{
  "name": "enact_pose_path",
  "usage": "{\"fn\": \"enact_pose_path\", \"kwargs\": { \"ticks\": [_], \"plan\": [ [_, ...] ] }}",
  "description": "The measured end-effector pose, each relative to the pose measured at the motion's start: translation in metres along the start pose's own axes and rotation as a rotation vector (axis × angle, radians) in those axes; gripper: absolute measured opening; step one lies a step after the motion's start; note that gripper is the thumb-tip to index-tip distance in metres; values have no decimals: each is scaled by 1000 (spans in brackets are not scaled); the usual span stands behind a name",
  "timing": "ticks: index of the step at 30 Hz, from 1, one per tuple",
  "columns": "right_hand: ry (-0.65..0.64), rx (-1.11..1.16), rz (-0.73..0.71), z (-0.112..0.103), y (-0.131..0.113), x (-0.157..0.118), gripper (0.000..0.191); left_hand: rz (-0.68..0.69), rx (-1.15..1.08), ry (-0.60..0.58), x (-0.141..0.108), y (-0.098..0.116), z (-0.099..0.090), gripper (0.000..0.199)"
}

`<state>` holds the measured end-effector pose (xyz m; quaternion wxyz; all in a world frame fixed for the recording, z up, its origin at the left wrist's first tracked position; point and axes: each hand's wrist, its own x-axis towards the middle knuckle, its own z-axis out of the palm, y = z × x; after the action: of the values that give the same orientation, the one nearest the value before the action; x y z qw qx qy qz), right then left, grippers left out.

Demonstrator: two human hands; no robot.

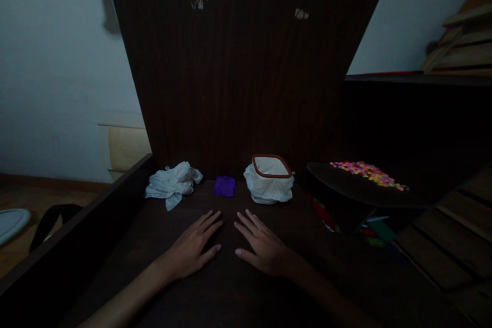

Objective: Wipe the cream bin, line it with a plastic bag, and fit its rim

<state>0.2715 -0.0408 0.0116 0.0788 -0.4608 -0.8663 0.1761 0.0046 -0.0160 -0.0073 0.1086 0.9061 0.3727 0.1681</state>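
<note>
My left hand (196, 246) lies flat on the dark wooden surface (215, 297), its fingers apart and nothing in them. Opposite it, my right hand (263, 248) also rests flat with spread fingers, holding nothing. Beyond the fingertips is a small folded purple cloth or bag (225, 186). A small bin (269, 187) with a white liner and a brown squarish rim stands past my right hand. Past my left hand lies a crumpled whitish plastic bag (172, 183). Neither hand touches any of these three things.
A tall dark wooden panel (238, 77) rises behind. On the left runs a low side board (77, 230). To the right, a dark shelf (334, 177) carries a string of pink and yellow flowers (367, 171); red and green items are tucked beneath it. Wooden slats (453, 236) lie farther right.
</note>
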Motion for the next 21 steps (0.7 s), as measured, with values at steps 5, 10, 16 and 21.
{"fn": "enact_pose_path", "kwargs": {
  "ticks": [5, 10, 16, 21],
  "plan": [
    [50, -15, -31, 17, 9, -1, 67, 20, 24, -70, -2, -9, 10, 59],
    [81, 2, -77, 19, 13, -3, 64, 38, 15, -65, -8, -9, 7, 61],
    [51, 18, -122, 16, 11, -4, 62, 29, 3, -81, -10, -6, 2, 64],
    [56, 1, -120, 19, 14, -3, 61, 34, -19, -80, -9, -7, 2, 64]
  ]
}}
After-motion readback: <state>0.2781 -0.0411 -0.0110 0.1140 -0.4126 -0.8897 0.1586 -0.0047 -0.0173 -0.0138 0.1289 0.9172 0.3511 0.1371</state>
